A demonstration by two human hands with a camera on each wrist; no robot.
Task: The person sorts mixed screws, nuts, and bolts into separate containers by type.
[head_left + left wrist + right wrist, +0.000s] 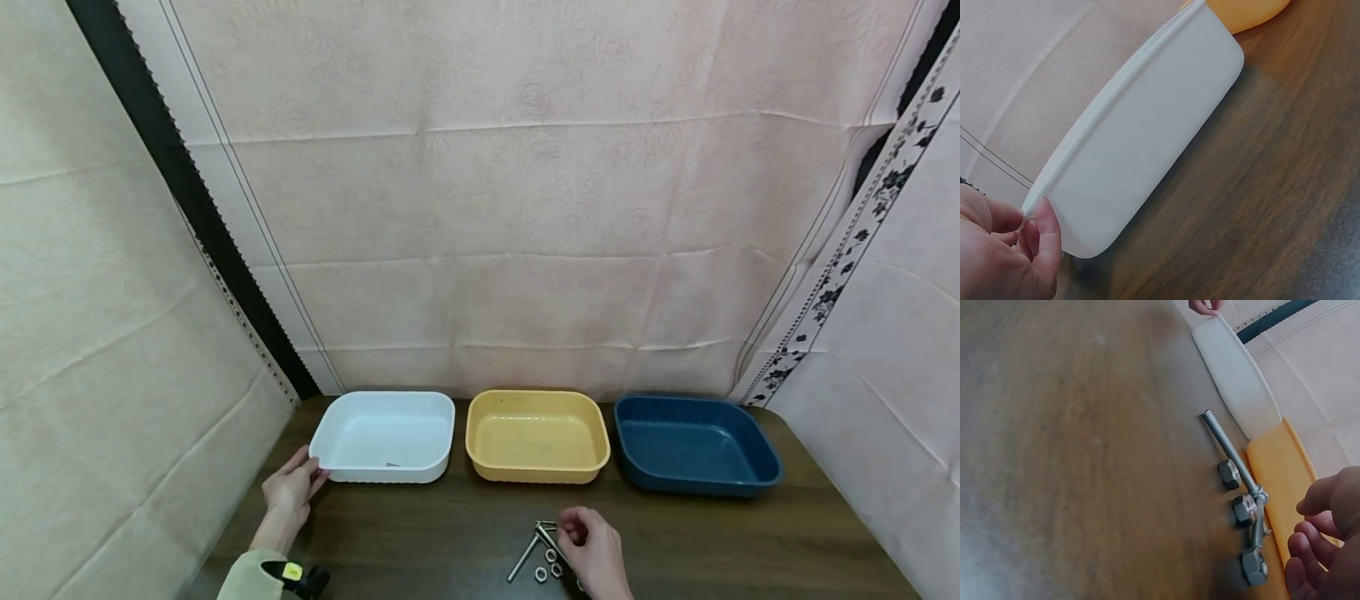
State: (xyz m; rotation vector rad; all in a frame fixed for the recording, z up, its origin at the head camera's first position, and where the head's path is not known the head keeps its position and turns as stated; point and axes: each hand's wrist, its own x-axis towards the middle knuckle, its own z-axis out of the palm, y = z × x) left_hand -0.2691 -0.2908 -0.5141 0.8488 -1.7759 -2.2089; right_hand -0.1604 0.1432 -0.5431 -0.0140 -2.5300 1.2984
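My left hand (pixel 288 489) pinches the near left corner of the white tray (pixel 375 478) by its rim; in the left wrist view the thumb and fingers meet at that corner. Beside a small group of metal bolts (pixel 522 559) and hex nuts (pixel 541 574) is my right hand (pixel 594 552). Its fingers are loosely bent, and nothing shows between thumb and fingers in the right wrist view. There, a long threaded bolt (pixel 1230 450) lies by several nuts (pixel 1245 510). The right hand partly covers the group in the head view.
A yellow tray (pixel 537 476) stands in the middle and a dark blue tray (pixel 693 485) to its right, all in a row along the back of the brown wooden table (pixel 420 542). A small dark mark shows inside the white tray. Pale cloth (pixel 525 208) hangs behind and at both sides.
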